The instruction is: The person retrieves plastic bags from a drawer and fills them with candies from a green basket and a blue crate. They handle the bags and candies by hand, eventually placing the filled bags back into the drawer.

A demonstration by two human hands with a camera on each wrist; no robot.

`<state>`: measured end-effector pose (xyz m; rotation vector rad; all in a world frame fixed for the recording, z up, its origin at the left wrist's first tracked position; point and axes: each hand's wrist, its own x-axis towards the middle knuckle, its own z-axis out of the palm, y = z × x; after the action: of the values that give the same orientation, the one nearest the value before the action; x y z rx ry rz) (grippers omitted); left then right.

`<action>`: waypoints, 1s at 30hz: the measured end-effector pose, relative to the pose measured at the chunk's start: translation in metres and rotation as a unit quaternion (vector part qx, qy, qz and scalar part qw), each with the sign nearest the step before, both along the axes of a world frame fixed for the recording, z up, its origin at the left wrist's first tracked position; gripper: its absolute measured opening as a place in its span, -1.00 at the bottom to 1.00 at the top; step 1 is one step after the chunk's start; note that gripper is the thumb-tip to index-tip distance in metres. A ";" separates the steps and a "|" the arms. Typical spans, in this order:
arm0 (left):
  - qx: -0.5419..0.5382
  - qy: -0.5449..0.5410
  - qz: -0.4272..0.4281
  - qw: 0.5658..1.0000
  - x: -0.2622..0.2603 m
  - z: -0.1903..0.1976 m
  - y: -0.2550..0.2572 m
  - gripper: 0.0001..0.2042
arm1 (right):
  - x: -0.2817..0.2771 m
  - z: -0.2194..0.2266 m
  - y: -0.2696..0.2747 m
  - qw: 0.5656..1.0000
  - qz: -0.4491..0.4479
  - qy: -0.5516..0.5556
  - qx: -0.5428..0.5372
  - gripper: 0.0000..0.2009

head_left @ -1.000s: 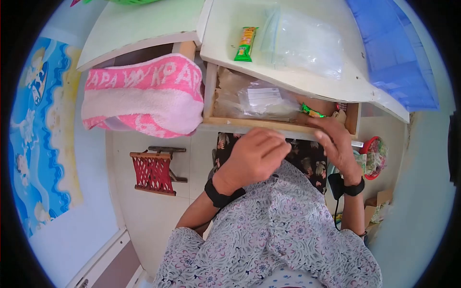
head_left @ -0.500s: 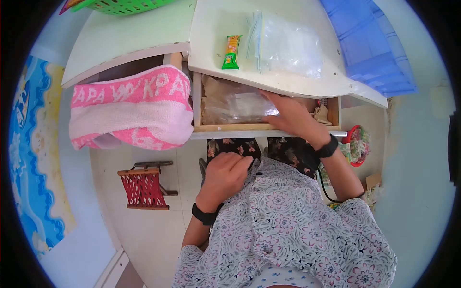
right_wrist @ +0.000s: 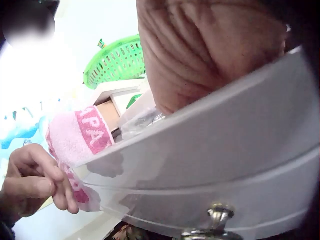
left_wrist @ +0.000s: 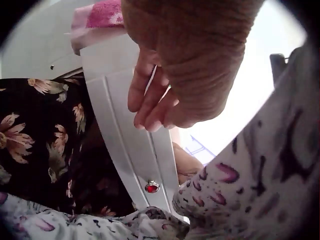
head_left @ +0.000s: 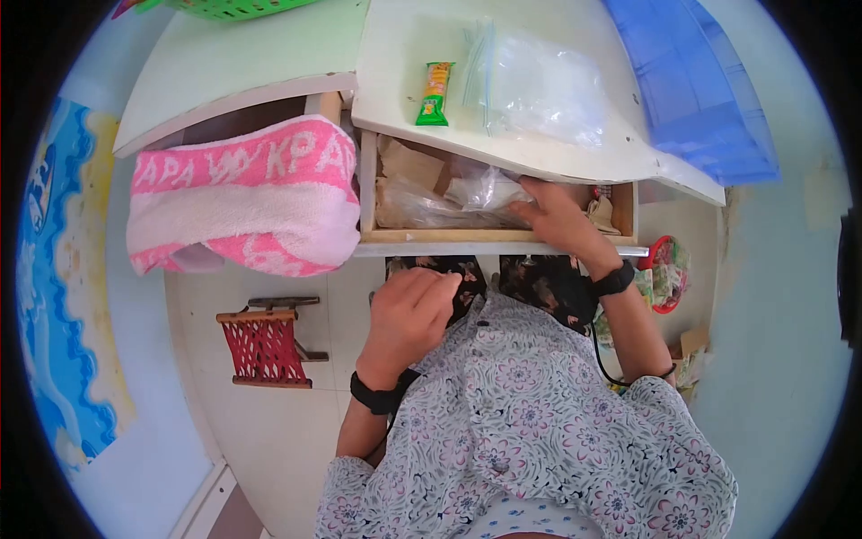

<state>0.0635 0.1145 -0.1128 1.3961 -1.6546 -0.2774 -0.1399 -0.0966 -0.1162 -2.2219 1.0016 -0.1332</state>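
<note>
In the head view a wooden drawer stands pulled out, holding a clear plastic bag with a white paper-like piece in it. My right hand reaches over the drawer front and grips the bag's right end between thumb and fingers; the bag is bunched up there. In the right wrist view the palm hides those fingertips. My left hand hangs in front of the drawer, near the lap, with fingers loosely curled. The left wrist view shows the left fingers holding nothing, with the white drawer front behind them.
On the white top lie a green-and-orange snack packet and clear zip bags. A blue plastic crate stands at right, a green basket at far left. A pink-and-white towel drapes over the left drawer. A red folding stool is on the floor.
My right hand has moved left inside the drawer and onto the plastic bag, whose right part is now lifted and crumpled. The left hand has drawn back toward the body.
</note>
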 end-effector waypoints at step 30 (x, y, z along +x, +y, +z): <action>-0.069 -0.059 0.116 0.989 -0.008 0.075 -0.082 -0.80 | -0.012 0.060 0.037 0.986 0.028 -0.038 -0.162 -0.56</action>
<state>0.0552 0.0324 -0.0381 1.5056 -1.5551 0.0536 -0.1516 -0.0592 -0.0565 -2.5152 0.9265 -0.3777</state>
